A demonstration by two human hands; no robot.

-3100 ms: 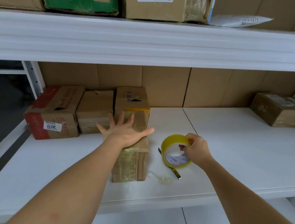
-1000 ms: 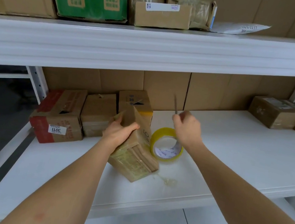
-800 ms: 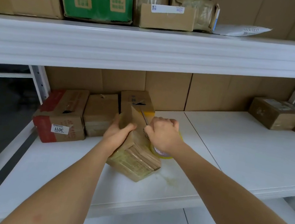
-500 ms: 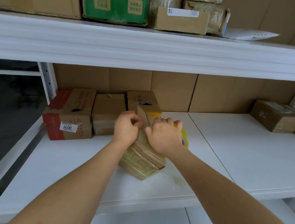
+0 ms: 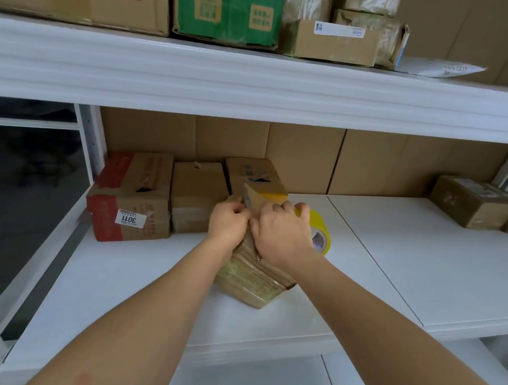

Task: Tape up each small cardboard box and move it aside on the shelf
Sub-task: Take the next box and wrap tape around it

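Note:
A small cardboard box [image 5: 251, 279] wrapped in clear tape stands tilted on the white shelf [image 5: 401, 267], its upper flap corner [image 5: 253, 197] sticking up. My left hand [image 5: 227, 224] grips the box's upper left edge with curled fingers. My right hand [image 5: 282, 237] is a fist pressed on the box's top right; the end of a thin tool [image 5: 258, 258] peeks out under it. The yellow tape roll [image 5: 321, 234] stands just behind my right hand, partly hidden.
Three cardboard boxes line the back left: a red-printed one [image 5: 131, 195], a plain one [image 5: 197, 193] and one behind the flap [image 5: 255, 175]. Two taped boxes [image 5: 473, 202] sit far right. The upper shelf beam [image 5: 264, 83] hangs overhead.
My right hand let go of the tape roll, lifted a thin tool and came down onto the box. My left hand tilted the box up and now grips its edge.

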